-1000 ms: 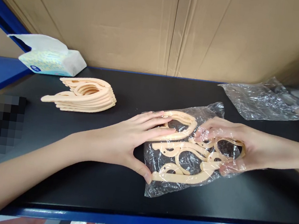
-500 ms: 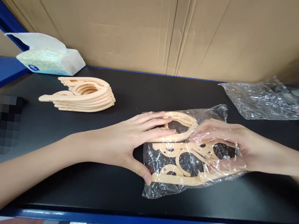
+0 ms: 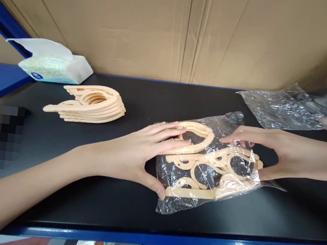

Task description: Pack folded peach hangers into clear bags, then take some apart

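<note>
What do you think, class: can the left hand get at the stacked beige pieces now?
Probably yes: nothing visible lies between the left hand and the stacked beige pieces, though the hand would first have to lift off the clear bag.

clear plastic bag [image 3: 206, 173]: thin, crinkled, glossy; lying slantwise toward the front of the black tabletop [image 3: 97, 201] | beige pieces [image 3: 193, 192]: smooth, curved, some looped, a few with small holes; flat inside the bag, seen through it, some side by side, others overlapping
</note>
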`<state>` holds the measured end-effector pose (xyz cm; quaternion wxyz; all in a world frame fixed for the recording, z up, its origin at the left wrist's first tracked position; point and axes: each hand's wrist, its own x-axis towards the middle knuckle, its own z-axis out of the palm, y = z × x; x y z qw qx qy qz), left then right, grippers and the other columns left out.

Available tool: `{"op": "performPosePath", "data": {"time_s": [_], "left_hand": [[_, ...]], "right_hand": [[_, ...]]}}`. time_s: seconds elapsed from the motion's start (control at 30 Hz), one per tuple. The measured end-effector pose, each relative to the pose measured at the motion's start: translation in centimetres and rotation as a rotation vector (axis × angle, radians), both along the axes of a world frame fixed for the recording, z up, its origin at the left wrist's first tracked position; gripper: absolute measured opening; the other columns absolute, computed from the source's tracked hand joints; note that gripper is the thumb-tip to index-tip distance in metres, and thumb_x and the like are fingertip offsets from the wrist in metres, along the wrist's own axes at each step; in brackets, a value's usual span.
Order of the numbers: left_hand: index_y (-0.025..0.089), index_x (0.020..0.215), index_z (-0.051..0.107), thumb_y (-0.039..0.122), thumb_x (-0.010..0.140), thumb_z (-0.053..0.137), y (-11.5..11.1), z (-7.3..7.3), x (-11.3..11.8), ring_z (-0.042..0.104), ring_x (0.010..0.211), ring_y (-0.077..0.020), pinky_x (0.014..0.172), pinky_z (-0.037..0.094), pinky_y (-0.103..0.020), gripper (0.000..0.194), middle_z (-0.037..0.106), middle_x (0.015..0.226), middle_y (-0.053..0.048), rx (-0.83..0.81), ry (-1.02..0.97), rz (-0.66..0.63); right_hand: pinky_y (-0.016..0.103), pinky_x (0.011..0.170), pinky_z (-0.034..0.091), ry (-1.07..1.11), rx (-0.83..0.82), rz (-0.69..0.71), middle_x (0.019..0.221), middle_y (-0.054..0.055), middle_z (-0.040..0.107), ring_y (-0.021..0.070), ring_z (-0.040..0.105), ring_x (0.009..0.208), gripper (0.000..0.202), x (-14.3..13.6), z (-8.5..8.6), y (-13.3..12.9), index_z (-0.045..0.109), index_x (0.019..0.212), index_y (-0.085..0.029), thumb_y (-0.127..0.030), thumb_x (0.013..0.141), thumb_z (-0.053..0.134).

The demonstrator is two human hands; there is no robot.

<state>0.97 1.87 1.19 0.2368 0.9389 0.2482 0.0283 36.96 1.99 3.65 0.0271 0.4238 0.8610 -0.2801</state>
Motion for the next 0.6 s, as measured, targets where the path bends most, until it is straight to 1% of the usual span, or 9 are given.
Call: {"op": "performPosePath", "data": {"time_s": [0.07,0.13,0.23,0.3,0.4,0.47,0.53,0.6], "left_hand": [[0.03,0.163,0.032,0.075,0.081,0.072,0.0,0.0,0.0,0.009,0.162,-0.0326,0.13,0.011,-0.054,0.103,0.02,0.174,-0.008,-0.013,0.018,0.014],[0.029,0.163,0.031,0.076,0.08,0.071,0.0,0.1,0.0,0.008,0.162,-0.0326,0.13,0.009,-0.055,0.104,0.019,0.174,-0.008,-0.02,0.033,0.024],[0.03,0.163,0.031,0.075,0.081,0.072,0.0,0.1,0.0,0.007,0.162,-0.0315,0.131,0.009,-0.054,0.103,0.018,0.174,-0.007,-0.017,0.02,0.013],[0.03,0.164,0.031,0.074,0.081,0.073,0.0,0.1,0.0,0.007,0.162,-0.0314,0.131,0.008,-0.054,0.103,0.018,0.174,-0.007,-0.02,0.018,0.011],[0.03,0.163,0.032,0.074,0.081,0.073,0.0,0.0,0.0,0.008,0.162,-0.0314,0.131,0.009,-0.054,0.102,0.018,0.174,-0.007,-0.022,0.028,0.017],[0.029,0.163,0.033,0.075,0.081,0.072,0.0,0.0,0.0,0.009,0.162,-0.0314,0.131,0.009,-0.054,0.102,0.019,0.174,-0.008,-0.014,0.022,0.015],[0.027,0.163,0.034,0.076,0.081,0.071,-0.1,0.1,0.0,0.009,0.162,-0.0324,0.131,0.01,-0.055,0.103,0.019,0.174,-0.009,-0.01,0.021,0.014],[0.026,0.163,0.034,0.077,0.08,0.07,-0.1,0.1,0.0,0.009,0.162,-0.0337,0.131,0.01,-0.055,0.104,0.02,0.174,-0.01,-0.007,0.017,0.012]], "right_hand": [[0.046,0.107,0.049,0.03,-0.003,0.017,0.143,0.004,0.062,0.0338,0.061,0.126,0.07,-0.6,-0.1,-0.1,0.056,0.145,-0.039,-0.052,0.079,0.077],[0.046,0.108,0.048,0.034,-0.015,0.028,0.144,0.005,0.062,0.0338,0.061,0.128,0.07,-0.7,-0.1,-0.3,0.057,0.144,-0.037,-0.053,0.079,0.077],[0.044,0.103,0.052,-0.015,-0.013,0.007,0.142,0.006,0.062,0.0348,0.062,0.125,0.08,-0.2,0.0,-0.5,0.054,0.145,-0.039,-0.055,0.072,0.082],[0.043,0.1,0.053,-0.05,0.009,0.014,0.141,0.005,0.062,0.0343,0.063,0.123,0.083,0.1,0.0,-0.6,0.052,0.146,-0.042,-0.055,0.07,0.083],[0.039,0.098,0.053,-0.051,0.024,0.065,0.138,0.002,0.061,0.0311,0.062,0.123,0.077,0.0,0.0,-0.6,0.051,0.144,-0.044,-0.051,0.074,0.08],[0.037,0.098,0.052,-0.026,0.025,0.074,0.139,0.001,0.061,0.0298,0.061,0.124,0.074,-0.4,-0.2,-0.6,0.052,0.144,-0.043,-0.05,0.076,0.079],[0.036,0.097,0.051,0.008,0.027,0.056,0.14,0.001,0.06,0.0298,0.061,0.124,0.073,-1.2,-0.4,-0.7,0.054,0.143,-0.04,-0.053,0.076,0.08],[0.035,0.093,0.052,0.059,0.021,0.045,0.136,0.001,0.063,0.029,0.063,0.121,0.073,-2.0,-0.6,-0.9,0.058,0.14,-0.038,-0.056,0.074,0.082]]}}
